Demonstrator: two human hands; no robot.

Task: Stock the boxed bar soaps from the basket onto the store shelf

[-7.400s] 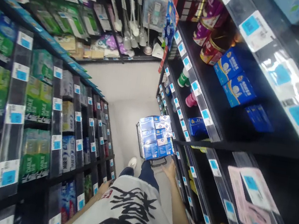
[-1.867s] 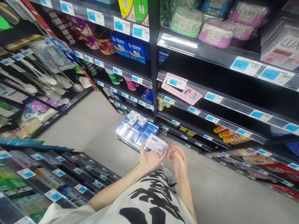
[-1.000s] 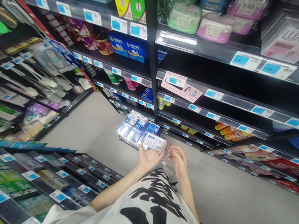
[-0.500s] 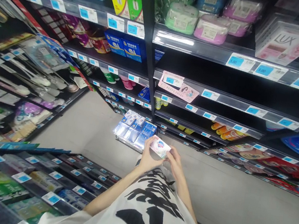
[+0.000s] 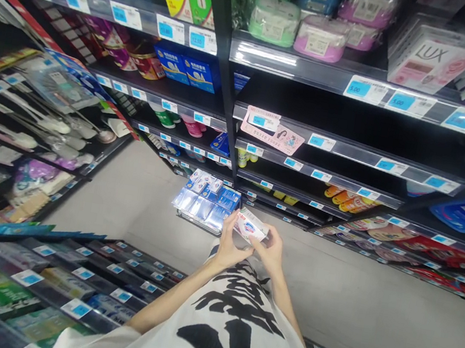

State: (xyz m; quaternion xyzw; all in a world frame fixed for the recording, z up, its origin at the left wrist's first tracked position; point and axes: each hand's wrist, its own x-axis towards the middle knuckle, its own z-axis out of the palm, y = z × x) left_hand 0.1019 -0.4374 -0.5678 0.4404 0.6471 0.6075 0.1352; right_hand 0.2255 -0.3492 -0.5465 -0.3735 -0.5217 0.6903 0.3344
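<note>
A white soap box with a blue-and-red logo is held at both ends in front of my body. My left hand is closed on its left end. On the opposite end, my right hand grips the box, the thumb lying across its near side. Just left of the hands, a stack of blue and white boxes sits low in a dark-framed carrier near the floor. Some of those boxes show a similar logo on top.
Shelving with a black upright rises ahead. Its upper shelf carries LUX soap boxes and pink and green soap cases. A pink promotional card hangs on a lower shelf edge. Hanging brushes line the left; grey floor runs between racks.
The soap box has turned in my hands, so its logo side shows more fully. My right thumb has moved onto its near side. The whole view has shifted slightly.
</note>
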